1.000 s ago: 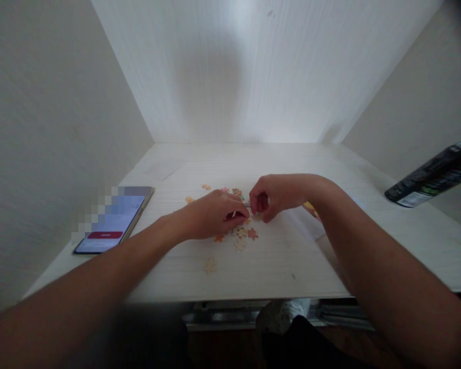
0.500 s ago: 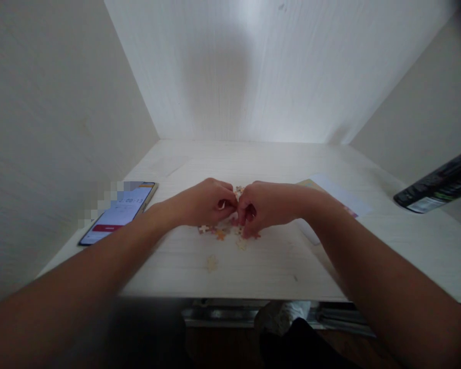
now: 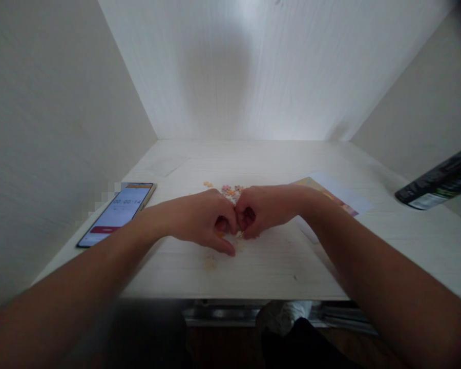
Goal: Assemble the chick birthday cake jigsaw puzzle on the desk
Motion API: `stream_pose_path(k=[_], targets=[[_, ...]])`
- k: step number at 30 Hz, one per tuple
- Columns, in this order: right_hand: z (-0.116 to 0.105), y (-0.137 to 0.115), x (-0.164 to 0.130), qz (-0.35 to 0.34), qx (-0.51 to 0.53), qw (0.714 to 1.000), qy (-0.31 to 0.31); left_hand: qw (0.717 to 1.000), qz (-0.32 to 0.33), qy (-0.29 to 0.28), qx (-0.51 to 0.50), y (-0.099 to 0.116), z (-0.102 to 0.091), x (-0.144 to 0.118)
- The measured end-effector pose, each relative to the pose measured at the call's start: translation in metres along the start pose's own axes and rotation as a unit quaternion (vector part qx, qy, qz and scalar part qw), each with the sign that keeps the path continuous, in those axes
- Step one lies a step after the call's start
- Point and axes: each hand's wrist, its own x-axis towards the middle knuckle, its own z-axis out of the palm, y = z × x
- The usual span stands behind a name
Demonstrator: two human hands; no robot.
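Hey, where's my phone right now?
In the head view, the phone lies on the left side of the desk, between the left wall and the left forearm, left of the puzzle pieces.

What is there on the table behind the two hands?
Just beyond the left hand and right hand, small puzzle pieces show, pink and orange among them. Whatever lies directly under the hands is covered.

The white, wood-grained counter (image 3: pixel 261 274) and small multicoloured jigsaw pieces (image 3: pixel 230 191) look matt, the black cylindrical can (image 3: pixel 438 179) metallic, and the flat rectangular phone (image 3: pixel 119 211) smooth and glassy.
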Motion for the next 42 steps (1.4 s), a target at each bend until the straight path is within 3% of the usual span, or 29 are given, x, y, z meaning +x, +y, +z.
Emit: stream_pose_path(k=[4, 10, 21, 27, 29, 31, 33, 37, 42], targets=[[-0.008, -0.002, -0.011, 0.03, -0.003, 0.999, 0.019, 1.0, 0.001, 0.009, 0.024, 0.009, 0.005, 0.004], [-0.002, -0.014, -0.014, 0.058, -0.073, 0.995, -0.038, 0.995, 0.007, 0.012, 0.094, 0.017, 0.015, 0.01], [0.006, -0.023, -0.014, 0.08, -0.143, 0.986, -0.016, 0.995, 0.0, 0.011, 0.096, 0.019, 0.014, 0.01], [0.003, -0.021, -0.015, 0.088, -0.074, 0.988, -0.103, 0.997, 0.004, -0.004, 0.073, 0.014, 0.008, 0.007], [-0.001, -0.018, -0.015, 0.062, -0.035, 0.992, -0.102, 0.999, -0.014, -0.023, 0.046, 0.014, 0.0, 0.001], [-0.003, -0.013, -0.013, 0.017, 0.0, 0.998, -0.052, 0.997, -0.047, -0.055, 0.016, 0.017, -0.007, -0.009], [-0.004, -0.007, -0.008, -0.026, 0.031, 0.998, 0.043, 0.994, -0.079, -0.072, 0.003, 0.022, -0.011, -0.022], [0.001, 0.006, 0.008, -0.066, 0.085, 0.965, 0.239, 0.992, -0.121, -0.006, 0.021, 0.034, 0.001, -0.046], [0.011, 0.012, 0.026, -0.082, 0.094, 0.928, 0.351, 0.991, -0.116, 0.064, 0.006, 0.041, 0.027, -0.064]])
